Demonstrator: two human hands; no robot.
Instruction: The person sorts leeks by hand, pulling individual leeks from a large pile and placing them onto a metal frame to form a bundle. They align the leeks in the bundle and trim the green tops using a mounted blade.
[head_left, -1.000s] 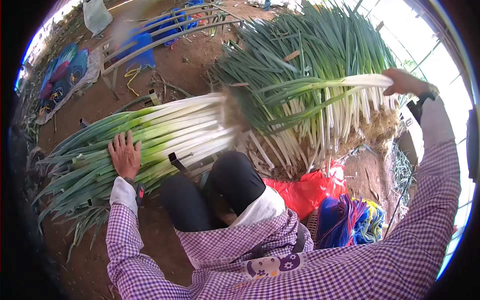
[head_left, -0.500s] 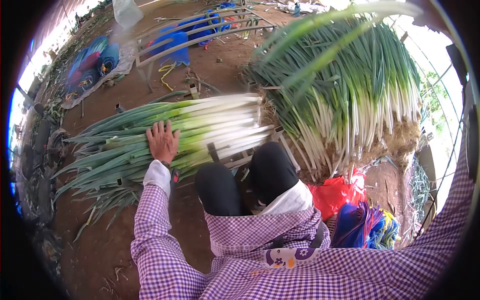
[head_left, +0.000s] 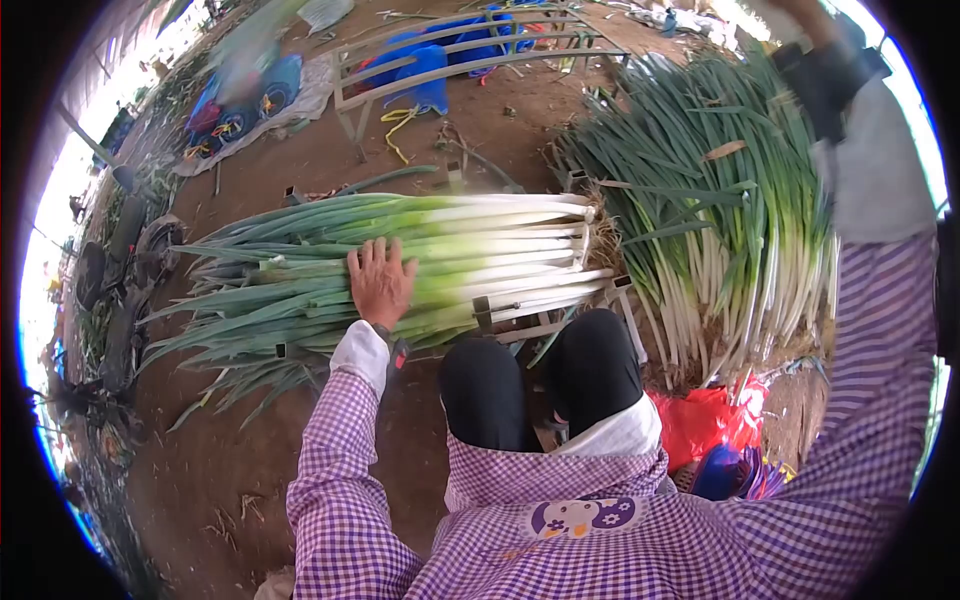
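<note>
A thick row of leeks (head_left: 500, 250) lies sideways before me, green leaves to the left, white stems and roots to the right. My left hand (head_left: 385, 282) rests flat on the leaves near the middle of the row, fingers apart. Raised high at the top right is my right hand (head_left: 812, 22), partly cut off by the view's edge and smeared; its fingers are hidden. A big heap of leeks (head_left: 715, 190) stands below and left of that arm, roots toward me. A blurred pale green streak (head_left: 255, 45) crosses the top left.
Metal bars (head_left: 482, 307) of a rack stick up around the leek row. Behind stands another metal frame (head_left: 430, 75) with blue material. Bundled blue bags (head_left: 280, 85) lie at the far left. A red plastic bag (head_left: 705, 425) sits right of my knees.
My right hand has swung further up and left; the leek seen in front of the heap is gone from there. A green streak appears top left. My left hand stays on the row.
</note>
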